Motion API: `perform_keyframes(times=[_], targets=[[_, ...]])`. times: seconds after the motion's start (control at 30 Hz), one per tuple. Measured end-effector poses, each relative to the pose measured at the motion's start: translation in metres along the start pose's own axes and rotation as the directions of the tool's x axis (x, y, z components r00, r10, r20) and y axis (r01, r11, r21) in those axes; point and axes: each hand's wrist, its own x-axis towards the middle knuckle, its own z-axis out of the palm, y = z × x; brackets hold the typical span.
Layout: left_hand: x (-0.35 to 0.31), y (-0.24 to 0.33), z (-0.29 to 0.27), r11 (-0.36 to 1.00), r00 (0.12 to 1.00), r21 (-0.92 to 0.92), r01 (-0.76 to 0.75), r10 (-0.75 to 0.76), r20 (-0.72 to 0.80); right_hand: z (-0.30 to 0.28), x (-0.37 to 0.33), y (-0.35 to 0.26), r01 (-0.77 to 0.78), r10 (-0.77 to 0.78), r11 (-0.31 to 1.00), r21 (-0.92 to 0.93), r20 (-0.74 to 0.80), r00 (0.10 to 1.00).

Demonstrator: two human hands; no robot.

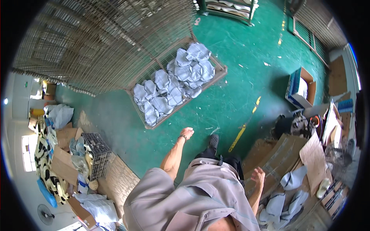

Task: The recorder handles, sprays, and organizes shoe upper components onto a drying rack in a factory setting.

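left hand (187, 133) empty, above green floor (239, 92), near wire tray (217, 73) w/ grey pieces (173, 86)

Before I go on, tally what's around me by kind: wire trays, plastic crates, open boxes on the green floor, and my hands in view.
Wire tray of pale grey-blue pieces: 1
Dark plastic crate: 1
Open blue-sided cardboard box: 1
Hands: 2, left hand and right hand, both empty
Total: 5
The pale pieces overlap too much to count.
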Motion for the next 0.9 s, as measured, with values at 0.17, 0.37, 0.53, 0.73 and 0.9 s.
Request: perform_keyframes(times=[0.17, 0.37, 0.53, 0.73, 0.9], targets=[[0.021, 0.017, 0.000, 0.990, 0.993, -0.125, -0.058, 0.044, -0.112, 0.019, 0.028, 0.024, -0.195, 0.199, 0.980, -0.037, 0.151, 0.968], [0.023, -0.005, 0.018, 0.972, 0.966, -0.086, 0.218, -0.227, -0.126, 0.052, 0.108, -0.016, 0.462, -0.325, 0.812, -0.357, 0.382, 0.865], [0.019, 0.060, 0.019, 0.998, 0.897, -0.044, 0.034, -0.050, -0.439, 0.020, 0.233, -0.075, 0.754, -0.392, 0.166, -0.636, 0.659, 0.642], [0.011, 0.106, -0.146, 0.925, 0.048, 0.364, -0.111, 0.371, -0.927, 0.172, 0.309, -0.369, 0.542, -0.396, 0.337, -0.769, 0.407, 0.823], [-0.036, 0.246, -0.329, 0.878, -0.177, 0.398, -0.266, 0.362, -0.915, 0.354, 0.142, -0.658, 0.963, -0.837, 0.028, -0.268, 0.521, 0.169]])
